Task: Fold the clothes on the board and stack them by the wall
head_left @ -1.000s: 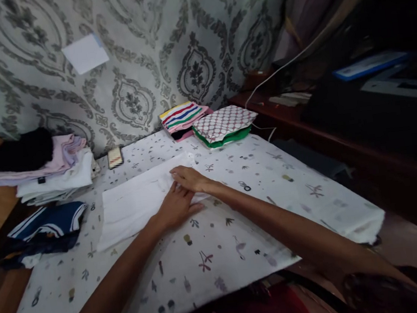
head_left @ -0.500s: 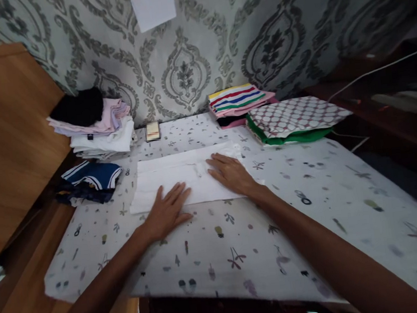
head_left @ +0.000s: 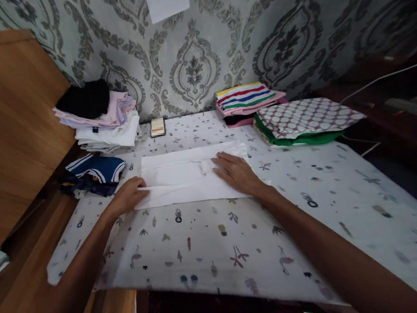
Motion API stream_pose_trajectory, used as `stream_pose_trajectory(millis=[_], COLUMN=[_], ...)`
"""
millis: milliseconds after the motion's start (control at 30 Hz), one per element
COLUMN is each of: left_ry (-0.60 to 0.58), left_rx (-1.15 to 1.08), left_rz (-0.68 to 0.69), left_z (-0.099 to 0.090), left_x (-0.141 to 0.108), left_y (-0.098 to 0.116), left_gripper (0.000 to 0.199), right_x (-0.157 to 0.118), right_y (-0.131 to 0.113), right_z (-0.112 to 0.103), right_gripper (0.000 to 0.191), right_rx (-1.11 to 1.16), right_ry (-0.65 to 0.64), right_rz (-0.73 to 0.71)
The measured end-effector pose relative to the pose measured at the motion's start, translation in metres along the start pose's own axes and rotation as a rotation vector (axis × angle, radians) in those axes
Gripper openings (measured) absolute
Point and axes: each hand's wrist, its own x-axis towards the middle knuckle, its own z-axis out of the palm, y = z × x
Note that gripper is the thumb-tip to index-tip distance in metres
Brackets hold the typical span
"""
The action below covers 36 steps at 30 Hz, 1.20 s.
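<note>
A white folded garment (head_left: 182, 192) lies flat as a long strip in the middle of the patterned cloth. My left hand (head_left: 129, 194) is at its left end, fingers closed on the edge, and a raised crease runs from them across the fabric. Which kind of garment it is, I cannot tell. Over its right part rests my right hand (head_left: 236, 172), palm down with the fingers stretched out, pressing on the fabric without gripping it.
Folded clothes (head_left: 103, 123) are piled at the back left, with a blue garment (head_left: 99, 168) in front. A small card-like box (head_left: 157, 127) stands near the wall. Striped cloth (head_left: 245, 96) and a patterned folded cloth (head_left: 305, 118) lie at the back right. A wooden panel (head_left: 11, 113) borders the left.
My left hand has moved left from the garment's front middle to its left end and closed on the edge, lifting a crease. My right hand stays on the fabric. The view has shifted slightly.
</note>
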Motion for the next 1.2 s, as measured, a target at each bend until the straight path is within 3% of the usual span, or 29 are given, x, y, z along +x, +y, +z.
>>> stream_pose_trajectory(millis=[100,167,233,300,400,700,833,933,1067,1133,1200], left_ry=[0.054,0.127,0.230,0.334,0.381,0.159,0.243,0.257,-0.047,-0.123,-0.125], left_rx=[-0.402,-0.546,-0.485,-0.275,0.018,0.522,0.631,0.601,0.502,0.495,0.496], left_rz=[-0.185,-0.243,-0.228,-0.173,-0.115,-0.180,-0.186,0.013,0.334,0.391,0.388], left_z=[0.007,0.015,0.024,0.030,0.033,0.026,0.024,0.033,0.055,0.063,0.064], left_x=[-0.002,-0.006,-0.010,-0.012,-0.013,-0.010,-0.014,-0.016,-0.017,-0.017,-0.016], left_y=[0.002,0.004,0.006,0.007,0.010,0.019,0.018,0.016,0.022,0.024,0.023], left_gripper=[0.038,0.042,0.038,0.031,0.026,0.032,0.042,0.052,0.063,0.067,0.070], right_x=[0.000,0.000,-0.001,-0.001,-0.001,-0.001,-0.001,-0.001,0.000,0.000,0.000], right_y=[0.000,0.000,0.001,0.001,0.001,0.002,0.001,0.002,0.004,0.004,0.005], right_z=[0.000,0.000,0.000,0.000,-0.001,-0.002,-0.002,0.000,0.002,0.002,0.002], right_gripper=[0.049,0.049,0.049,0.048,0.048,0.050,0.050,0.050,0.051,0.051,0.050], right_rx=[0.011,0.019,0.023,0.029,0.037,0.036,0.024,0.029,0.030,0.030,0.031], right_ry=[0.007,0.011,0.007,0.000,-0.011,-0.020,-0.027,-0.013,-0.004,-0.002,0.004], right_rz=[-0.002,-0.003,0.003,0.011,0.017,0.012,0.020,0.016,0.006,-0.003,-0.012])
